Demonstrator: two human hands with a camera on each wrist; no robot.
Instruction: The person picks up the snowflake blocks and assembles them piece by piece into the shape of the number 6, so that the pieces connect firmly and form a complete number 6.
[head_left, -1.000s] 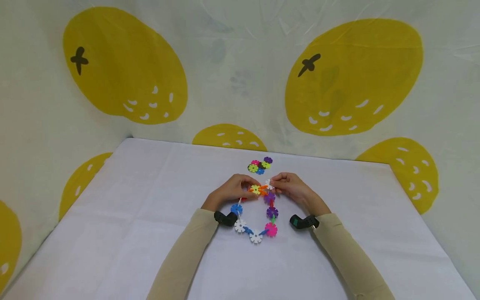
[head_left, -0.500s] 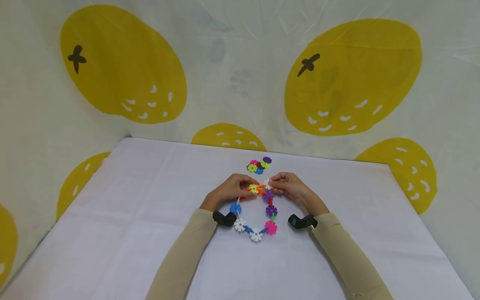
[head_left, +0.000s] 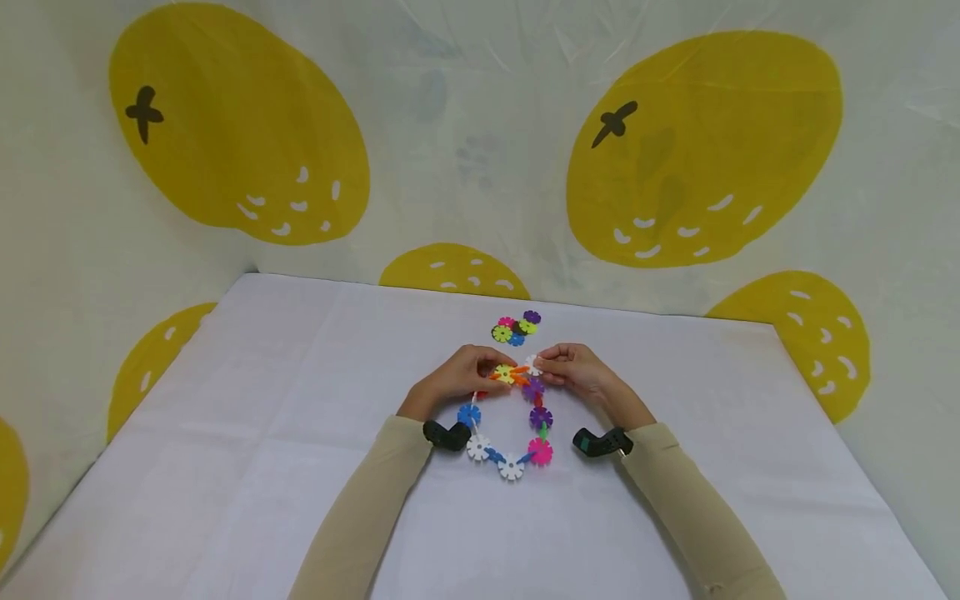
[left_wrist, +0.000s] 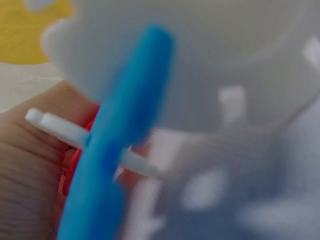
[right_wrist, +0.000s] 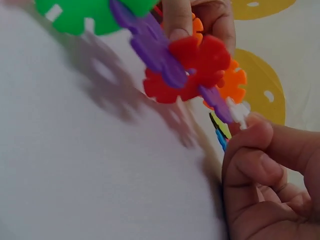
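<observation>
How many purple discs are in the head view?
3: one purple disc in the chain, near the right hand; a second purple disc in it, nearer the person; a third purple disc at the far edge of the pile. The left hand or pile may hide more.

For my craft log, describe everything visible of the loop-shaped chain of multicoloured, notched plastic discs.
The chain looks plastic: white, blue, pink, purple, green, red, orange and yellow flower-like pieces slot together edgewise. At its far side, the left hand grips it near a yellow disc; the right hand pinches a white disc. Whether the loop fully closes, or rests on the white tabletop, is unclear.
</observation>
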